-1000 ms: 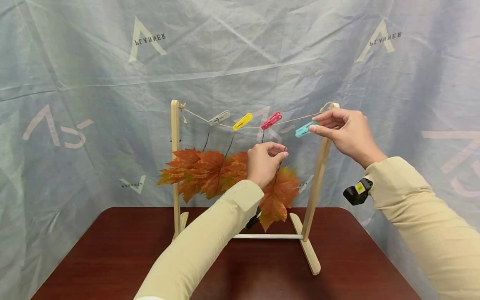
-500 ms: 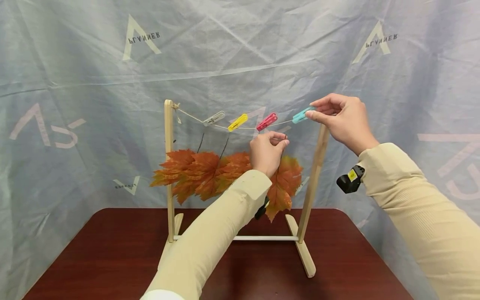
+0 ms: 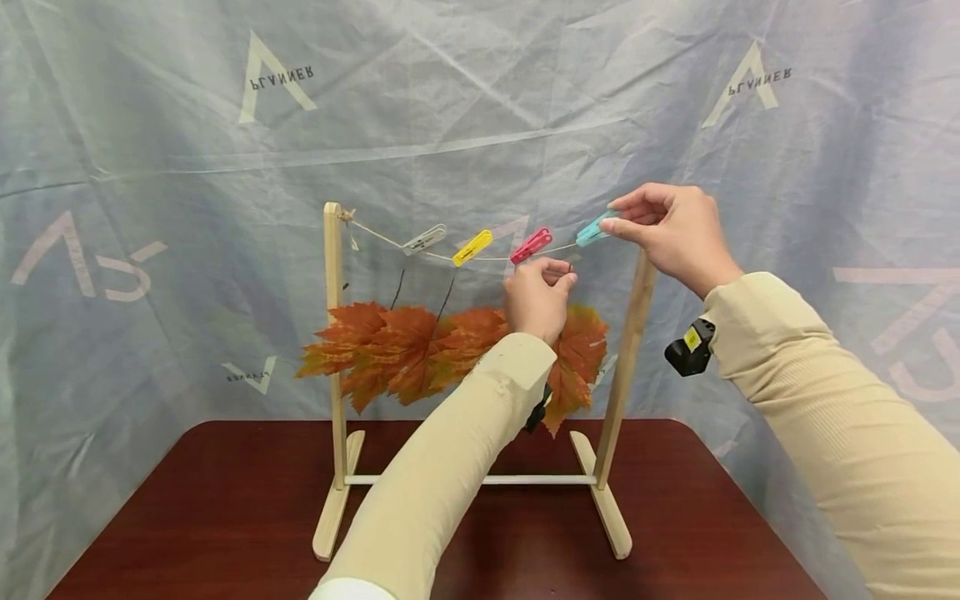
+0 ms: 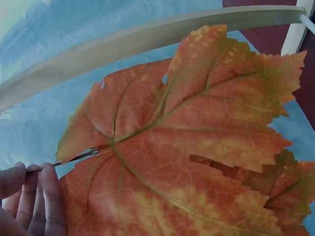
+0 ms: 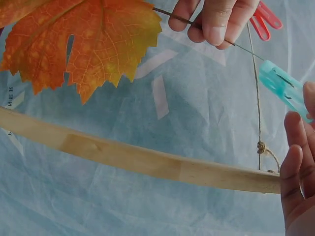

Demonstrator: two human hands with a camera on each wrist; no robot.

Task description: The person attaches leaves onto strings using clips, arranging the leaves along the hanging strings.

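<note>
My left hand (image 3: 536,298) pinches the dark stem (image 4: 74,158) of an orange artificial maple leaf (image 4: 197,113) between thumb and fingers. The leaf hangs at the right of the row, partly behind that hand in the head view. My right hand (image 3: 673,232) pinches a teal clothespin (image 5: 279,84) by its back end, its nose at the string (image 3: 561,248). In the right wrist view, the stem's thin end reaches the clothespin's nose. Just left of it on the string sit a red clothespin (image 3: 531,245), a yellow clothespin (image 3: 473,247) and a pale grey clothespin (image 3: 424,239).
Several more orange leaves (image 3: 405,350) hang overlapping below the string at left. The string is tied between two wooden posts (image 3: 627,367) of a stand with a white crossbar (image 3: 536,480). The stand rests on a dark red table (image 3: 480,533), before a grey printed curtain (image 3: 480,100).
My right hand has raised the teal clothespin from below the string up to it and slightly left. My left hand has lifted the leaf a little, its stem end closer to the string.
</note>
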